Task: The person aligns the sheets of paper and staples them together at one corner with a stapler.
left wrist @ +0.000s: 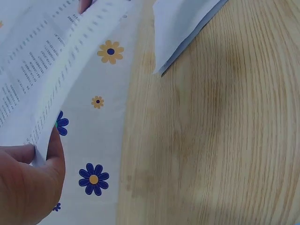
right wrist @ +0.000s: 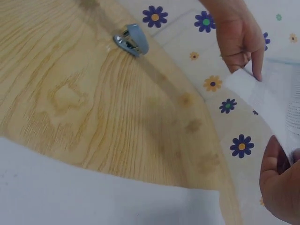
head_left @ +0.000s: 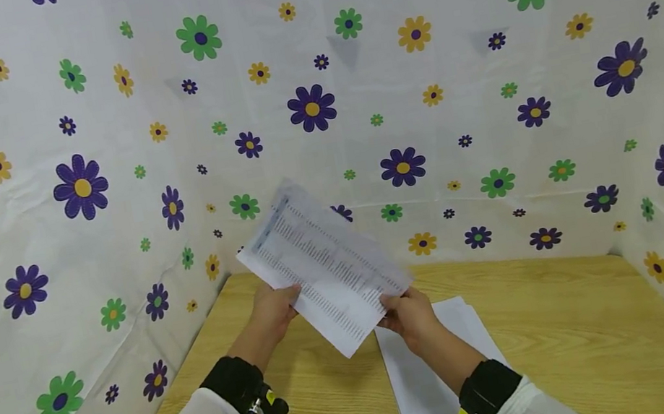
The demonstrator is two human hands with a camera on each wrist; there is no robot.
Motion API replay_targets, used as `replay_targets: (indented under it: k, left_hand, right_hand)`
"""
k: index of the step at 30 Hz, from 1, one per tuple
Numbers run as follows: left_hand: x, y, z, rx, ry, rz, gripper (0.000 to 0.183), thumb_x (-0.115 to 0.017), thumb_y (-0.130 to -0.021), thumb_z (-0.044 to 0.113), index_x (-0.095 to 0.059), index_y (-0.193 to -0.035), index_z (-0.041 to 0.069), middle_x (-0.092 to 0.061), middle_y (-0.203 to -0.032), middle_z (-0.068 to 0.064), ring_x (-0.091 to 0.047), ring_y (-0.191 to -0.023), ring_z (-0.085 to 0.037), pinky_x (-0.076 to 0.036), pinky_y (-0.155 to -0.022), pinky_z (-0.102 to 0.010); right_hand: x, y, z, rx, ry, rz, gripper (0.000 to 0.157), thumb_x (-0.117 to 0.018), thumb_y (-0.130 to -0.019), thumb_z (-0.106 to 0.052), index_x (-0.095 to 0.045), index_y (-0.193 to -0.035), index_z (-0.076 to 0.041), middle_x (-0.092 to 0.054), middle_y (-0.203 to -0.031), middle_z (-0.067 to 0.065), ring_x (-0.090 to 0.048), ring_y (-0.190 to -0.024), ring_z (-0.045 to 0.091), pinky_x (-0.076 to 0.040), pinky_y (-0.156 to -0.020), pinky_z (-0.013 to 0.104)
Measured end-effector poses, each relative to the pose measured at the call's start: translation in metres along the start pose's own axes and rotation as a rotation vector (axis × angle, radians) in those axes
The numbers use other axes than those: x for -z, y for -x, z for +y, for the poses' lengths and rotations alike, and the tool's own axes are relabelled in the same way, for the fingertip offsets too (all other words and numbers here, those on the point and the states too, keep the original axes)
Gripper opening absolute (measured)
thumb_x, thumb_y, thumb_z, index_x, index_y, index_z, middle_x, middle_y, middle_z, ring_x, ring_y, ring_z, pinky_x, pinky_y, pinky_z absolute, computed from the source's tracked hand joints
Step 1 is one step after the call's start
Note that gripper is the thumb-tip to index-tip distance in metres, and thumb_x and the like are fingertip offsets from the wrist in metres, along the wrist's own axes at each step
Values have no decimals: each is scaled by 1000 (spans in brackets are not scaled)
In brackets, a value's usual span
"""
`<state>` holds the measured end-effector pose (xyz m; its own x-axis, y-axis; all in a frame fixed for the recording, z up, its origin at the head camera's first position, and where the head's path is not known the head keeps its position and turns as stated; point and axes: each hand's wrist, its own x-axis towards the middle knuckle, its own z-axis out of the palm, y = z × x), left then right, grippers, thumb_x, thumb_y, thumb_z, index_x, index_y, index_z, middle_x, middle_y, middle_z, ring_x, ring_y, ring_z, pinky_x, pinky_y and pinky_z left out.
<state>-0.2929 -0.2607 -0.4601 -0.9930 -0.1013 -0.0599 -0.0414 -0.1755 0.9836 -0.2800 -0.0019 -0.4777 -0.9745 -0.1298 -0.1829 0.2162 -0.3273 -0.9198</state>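
Several printed sheets point(head_left: 322, 267), covered in columns of small text, are held up at a tilt above the table. My left hand point(head_left: 272, 310) pinches their left edge between thumb and fingers. At the lower right corner, my right hand point(head_left: 408, 316) grips the same sheets. In the left wrist view the sheets point(left wrist: 51, 70) bow, with the left thumb point(left wrist: 21, 153) on one face and fingers behind. A stack of white paper point(head_left: 417, 383) lies on the table under my right forearm, which covers part of it.
A small grey-blue stapler point(right wrist: 133, 40) sits on the wooden table point(head_left: 563, 329), seen in the right wrist view. A white cloth point(head_left: 324, 157) with printed flowers hangs behind the table and along both sides.
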Motion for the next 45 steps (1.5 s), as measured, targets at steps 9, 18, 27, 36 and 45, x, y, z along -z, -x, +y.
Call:
replay_targets:
  k: [9, 18, 27, 36, 45]
  left_hand:
    - [-5, 0, 6, 77, -110, 51, 56, -52, -100, -6, -41, -151, 14, -56, -144, -17, -62, -124, -39, -57, -95, -49]
    - [-24, 6, 8, 131, -270, -168, 58, -58, -97, -5, -42, -151, 12, -60, -137, -19, -68, -109, -34, -60, -85, -43]
    - [-65, 31, 0, 118, -326, -317, 59, -63, -96, -2, -42, -150, 7, -63, -132, -17, -70, -104, -30, -59, -90, -46]
    - [-95, 46, -5, 106, -299, -412, 55, -65, -98, 5, -42, -148, 4, -68, -121, -16, -73, -98, -28, -62, -82, -44]
    - [-114, 55, -31, 148, -319, -468, 48, -66, -97, 4, -49, -141, 0, -73, -109, -15, -75, -90, -30, -62, -73, -46]
  right_hand:
    - [31, -6, -31, 4, 52, -42, 46, -59, -104, -36, -55, -140, -6, -69, -125, 12, -70, -99, 20, -58, -84, 33]
    - [59, -4, -70, -35, 256, -134, 63, -62, -98, -52, -52, -145, -10, -61, -140, 14, -69, -114, 30, -59, -91, 35]
    - [77, 11, -76, -13, 566, -41, 45, -69, -98, -23, -59, -137, -4, -70, -118, 14, -72, -92, 24, -61, -80, 35]
    - [107, 30, -87, 8, 703, 38, 44, -68, -98, -20, -58, -136, 1, -69, -116, 17, -71, -87, 25, -61, -77, 36]
    - [130, 44, -82, -17, 821, 106, 41, -73, -95, -18, -62, -127, 5, -68, -103, 16, -69, -79, 25, -60, -70, 34]
